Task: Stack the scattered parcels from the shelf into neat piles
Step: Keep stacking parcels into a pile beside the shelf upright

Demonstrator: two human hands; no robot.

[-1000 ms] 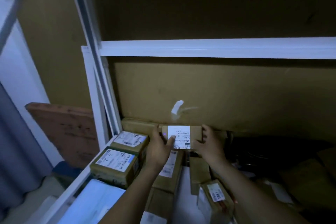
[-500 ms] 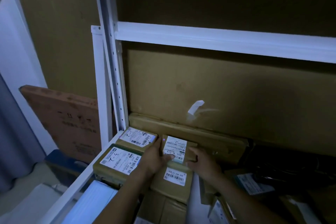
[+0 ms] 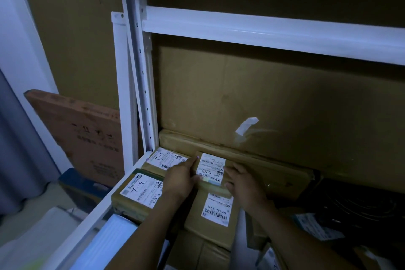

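Dim light. Five parcels can be counted inside the white shelf frame (image 3: pixel 263 33), and the boxes lower down are too dark to count; two hands, both yours, both on the same one; the small parcel (image 3: pixel 211 170) lies at centre frame, white label up, on top of the larger parcel (image 3: pixel 215 215), which shows its own barcode label; your left hand (image 3: pixel 179 178) clasps the small parcel's left end, forefinger stretched along the edge toward 12 o'clock, thumb bent in at the near edge; your right hand (image 3: pixel 245 182) clasps the right end, fingers against the side, thumb hooked at the near corner; so the small parcel sits at 3 o'clock of the left hand and 9 o'clock of the right, touching both; at 9 o'clock of the left hand, two parcels in a row, the near parcel (image 3: pixel 140 193) and the far parcel (image 3: pixel 166 160), each label with handwriting; at 12 o'clock the long parcel (image 3: pixel 263 164) lies flat along the cardboard backing (image 3: pixel 285 105), which bears one strip of white tape (image 3: pixel 246 126); one brown board (image 3: pixel 83 129) leans outside the frame at 9 o'clock.
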